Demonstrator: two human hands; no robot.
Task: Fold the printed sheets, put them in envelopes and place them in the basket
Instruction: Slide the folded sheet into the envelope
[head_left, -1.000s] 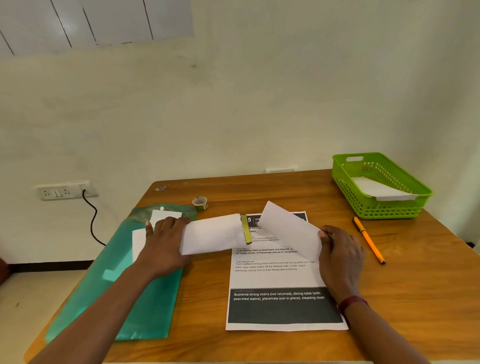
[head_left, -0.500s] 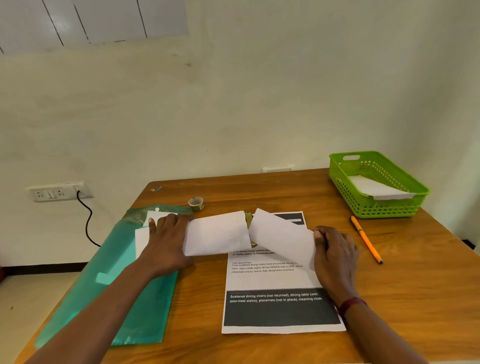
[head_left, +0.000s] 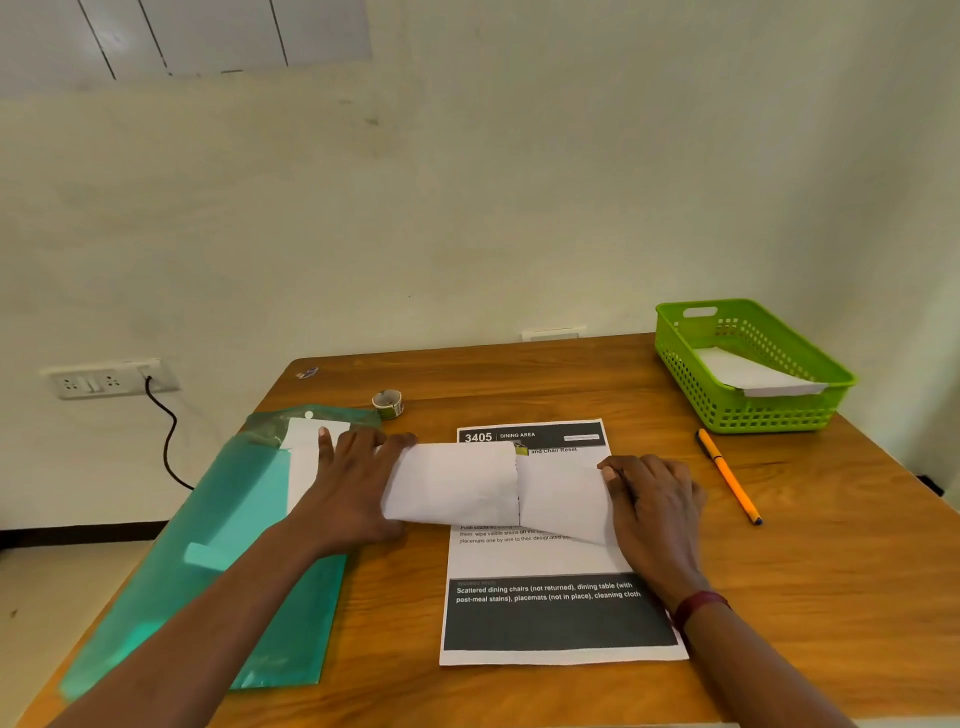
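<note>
While the left hand (head_left: 358, 483) presses flat on the white envelope's (head_left: 452, 483) left end, the right hand (head_left: 654, 514) pinches a folded sheet (head_left: 563, 499) at its mouth, both over the printed page (head_left: 540, 613) on the surface (head_left: 519, 384). Beyond that page's right corner, the green basket (head_left: 753, 415) holds a second envelope (head_left: 748, 374); left of the page, a teal folder (head_left: 218, 571) holds white paper (head_left: 304, 457).
</note>
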